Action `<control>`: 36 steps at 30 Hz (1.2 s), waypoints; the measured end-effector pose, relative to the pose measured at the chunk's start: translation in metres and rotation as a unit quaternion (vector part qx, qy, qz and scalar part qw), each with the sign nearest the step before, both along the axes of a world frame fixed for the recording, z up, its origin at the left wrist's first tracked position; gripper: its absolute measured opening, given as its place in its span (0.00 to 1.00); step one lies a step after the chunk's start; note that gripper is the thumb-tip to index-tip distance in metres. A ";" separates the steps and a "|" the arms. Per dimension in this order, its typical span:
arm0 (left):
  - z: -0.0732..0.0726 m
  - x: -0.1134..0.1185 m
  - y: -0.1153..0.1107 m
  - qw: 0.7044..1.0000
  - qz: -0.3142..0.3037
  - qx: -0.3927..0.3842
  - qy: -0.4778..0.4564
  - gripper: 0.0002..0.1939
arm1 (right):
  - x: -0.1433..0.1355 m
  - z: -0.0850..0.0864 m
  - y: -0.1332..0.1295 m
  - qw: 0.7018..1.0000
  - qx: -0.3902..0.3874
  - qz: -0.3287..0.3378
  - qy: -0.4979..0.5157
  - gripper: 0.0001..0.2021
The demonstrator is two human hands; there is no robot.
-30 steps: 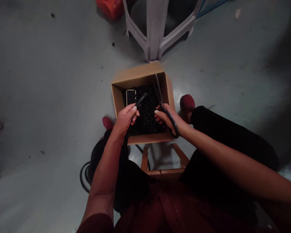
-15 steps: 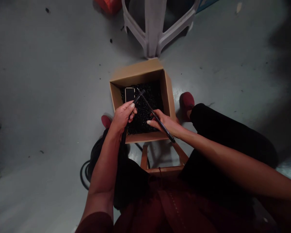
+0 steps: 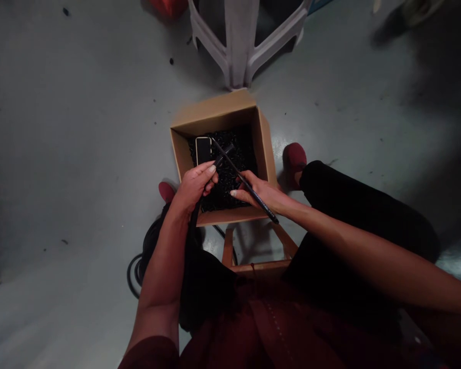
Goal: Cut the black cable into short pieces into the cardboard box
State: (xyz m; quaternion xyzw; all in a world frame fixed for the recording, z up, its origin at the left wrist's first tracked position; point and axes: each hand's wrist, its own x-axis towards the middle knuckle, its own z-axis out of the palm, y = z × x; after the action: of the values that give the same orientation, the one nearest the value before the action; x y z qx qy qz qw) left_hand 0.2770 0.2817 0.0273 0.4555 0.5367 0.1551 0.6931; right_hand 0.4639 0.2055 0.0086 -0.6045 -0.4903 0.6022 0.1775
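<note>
Over a cardboard box [image 3: 265, 148], my left hand [image 3: 200, 183] is closed on a black ribbed strip [image 3: 226, 152], whose end sticks out past the thumb. A long thin dark tool [image 3: 255, 197] lies slantwise in my right hand [image 3: 255, 190], its narrow tip crossing the strip. What kind of tool it is, I cannot make out. Many small black pieces [image 3: 225, 184] fill the box below both hands. A phone-like object with a pale rim [image 3: 204, 149] rests on them at the box's left side.
A grey plastic stool [image 3: 240, 46] stands just beyond the box. Below the box is a wooden frame [image 3: 228, 248]. Black tubing [image 3: 132, 274] coils at the left. My red shoes flank the box. A person's foot, blurred, shows at top right.
The strip's ribbed end now reaches slightly farther beyond my left hand. The tool's tip has shifted a little left across it. A blurred foot has come into view at top right.
</note>
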 end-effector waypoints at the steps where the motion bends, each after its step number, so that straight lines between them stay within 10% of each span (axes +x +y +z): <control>1: 0.001 -0.001 0.000 1.000 -0.008 0.001 0.000 0.15 | 0.000 0.000 0.000 1.000 0.001 0.003 -0.002 0.26; 36: -0.005 0.009 -0.007 0.999 -0.029 -0.033 0.021 0.13 | 0.000 -0.007 0.000 0.997 0.002 0.022 -0.079 0.09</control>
State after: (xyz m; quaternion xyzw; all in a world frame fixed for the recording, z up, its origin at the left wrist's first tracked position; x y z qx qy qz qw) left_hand 0.2862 0.2751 0.0222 0.4511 0.5428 0.1077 0.7002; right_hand 0.4636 0.2053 0.0015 -0.6388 -0.5174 0.5553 0.1258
